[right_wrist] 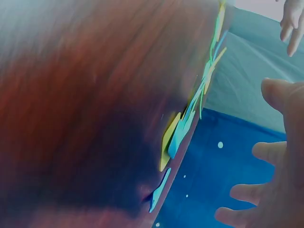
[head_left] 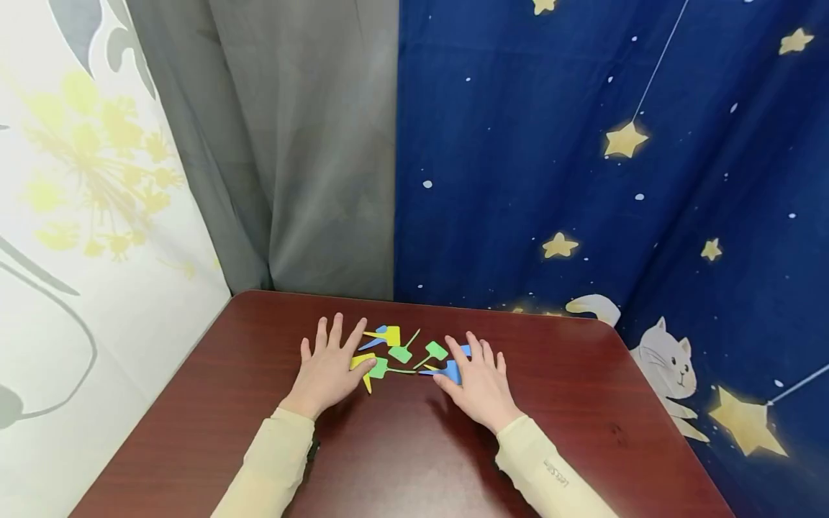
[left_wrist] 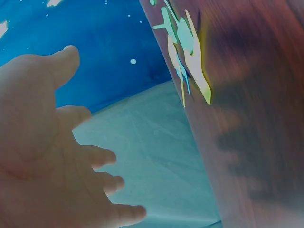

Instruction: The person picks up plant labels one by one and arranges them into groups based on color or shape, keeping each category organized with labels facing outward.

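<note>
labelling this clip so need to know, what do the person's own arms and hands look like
The left sleeve is long and pale cream, ending at the ungloved left hand; a small black piece, which I can't identify, shows beside it. The right sleeve matches, with small dark lettering too small to read surely; the right hand is also ungloved.

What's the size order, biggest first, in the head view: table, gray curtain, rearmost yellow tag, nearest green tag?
1. Table
2. Gray curtain
3. Rearmost yellow tag and nearest green tag: too alike to rank.
</note>
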Available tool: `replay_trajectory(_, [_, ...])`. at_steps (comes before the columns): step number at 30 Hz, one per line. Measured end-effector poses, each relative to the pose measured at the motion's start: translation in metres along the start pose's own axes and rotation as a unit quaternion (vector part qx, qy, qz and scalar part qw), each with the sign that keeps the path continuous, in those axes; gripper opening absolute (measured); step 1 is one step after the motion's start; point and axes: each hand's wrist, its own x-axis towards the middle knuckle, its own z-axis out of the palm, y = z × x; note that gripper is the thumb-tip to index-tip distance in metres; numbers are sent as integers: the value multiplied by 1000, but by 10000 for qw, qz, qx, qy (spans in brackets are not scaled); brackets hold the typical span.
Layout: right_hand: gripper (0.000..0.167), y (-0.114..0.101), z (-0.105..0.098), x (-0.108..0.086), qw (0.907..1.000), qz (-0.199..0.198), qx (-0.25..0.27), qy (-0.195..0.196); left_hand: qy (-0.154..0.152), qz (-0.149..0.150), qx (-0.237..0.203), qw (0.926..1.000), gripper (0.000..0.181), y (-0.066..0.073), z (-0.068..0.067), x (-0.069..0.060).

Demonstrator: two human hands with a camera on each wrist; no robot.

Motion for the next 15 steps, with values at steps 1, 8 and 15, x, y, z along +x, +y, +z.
replay_trajectory(1, [77, 2, -1, 0, 10000, -62, -29, -31, -64, 12, -9, 10000, 79, -2, 0, 2])
replay_trajectory(8, [74, 15, -11, 8, 9974, -558, -437, -144, -381, 217, 97, 9990, 74, -14, 0, 17])
replay_trajectory(15, [70, 16, -22, 12, 9892, -1229, -769, -225, -223, 571, 180, 9980, 62, -30, 5, 37])
